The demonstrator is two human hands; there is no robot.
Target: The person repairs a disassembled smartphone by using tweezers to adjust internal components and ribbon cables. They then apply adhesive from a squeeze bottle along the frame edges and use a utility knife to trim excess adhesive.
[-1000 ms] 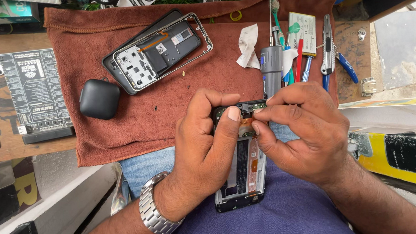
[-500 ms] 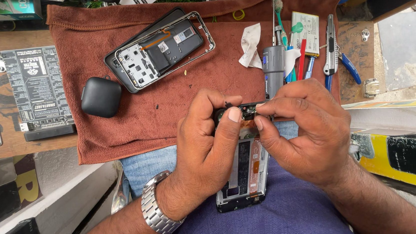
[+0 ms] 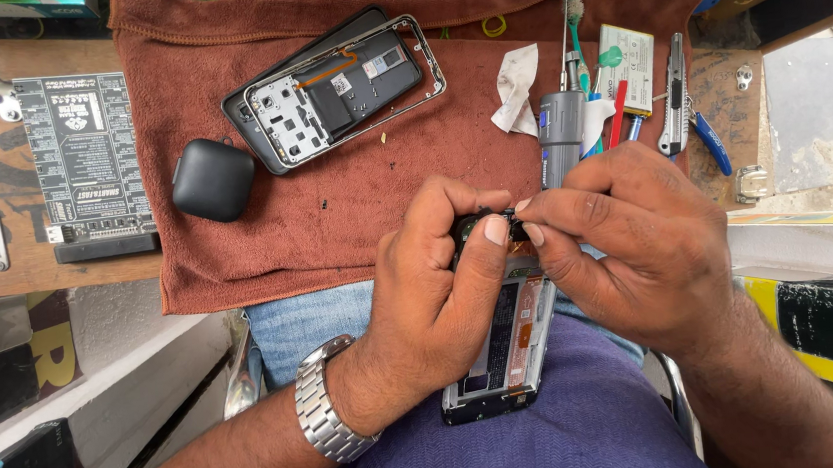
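My left hand (image 3: 436,287) and right hand (image 3: 628,241) pinch the opened phone (image 3: 502,352) tight. At 11 o'clock lie another open phone (image 3: 338,85) and a black earbud case (image 3: 213,178); a grey screwdriver (image 3: 561,136) stands at 12.

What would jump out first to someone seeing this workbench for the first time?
Front and centre, the left hand and the right hand pinch a small black part at the top of an opened phone held over the lap. Behind them, on a rust-brown towel, lies a second opened phone with a dark rounded case to its left. A grey screwdriver stands out among the tools just above the hands.
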